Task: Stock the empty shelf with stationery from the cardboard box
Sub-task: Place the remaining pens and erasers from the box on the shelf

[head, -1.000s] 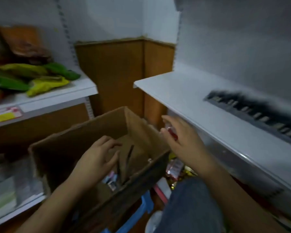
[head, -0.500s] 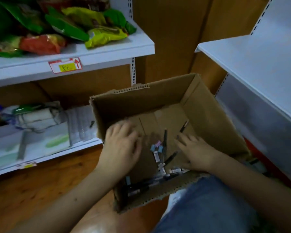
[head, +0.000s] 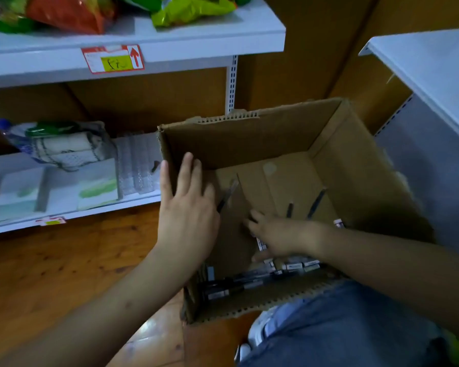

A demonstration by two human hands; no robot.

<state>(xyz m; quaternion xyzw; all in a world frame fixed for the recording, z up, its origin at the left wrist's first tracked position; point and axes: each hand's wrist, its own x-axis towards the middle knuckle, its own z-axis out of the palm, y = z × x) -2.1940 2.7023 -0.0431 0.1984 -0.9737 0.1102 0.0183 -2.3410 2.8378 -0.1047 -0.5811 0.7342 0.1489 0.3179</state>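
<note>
An open cardboard box [head: 252, 144] stands on the wooden floor in front of my knee. Dark pens and small labelled packs [head: 249, 284] lie heaped along its near wall, and a few loose pens [head: 316, 203] lie on its bottom. My left hand [head: 186, 210] rests on the box's left wall with straight fingers inside and the thumb outside. My right hand [head: 278, 237] is deep in the box, palm down on the stationery with fingers spread; what lies under the palm is hidden. The white shelf [head: 435, 64] at the upper right shows bare.
On the left, a white shelf [head: 196, 41] carries green and red snack bags and a red-yellow price tag [head: 114, 59]. Below it, a lower shelf [head: 72, 210] holds a bottle, cloths and flat packs. My jeans-clad knee [head: 342, 327] is against the box's near side.
My view has swung down from the right-hand shelf to the box. My right hand went from the shelf edge down into the box, and my left hand shifted onto the box's left wall.
</note>
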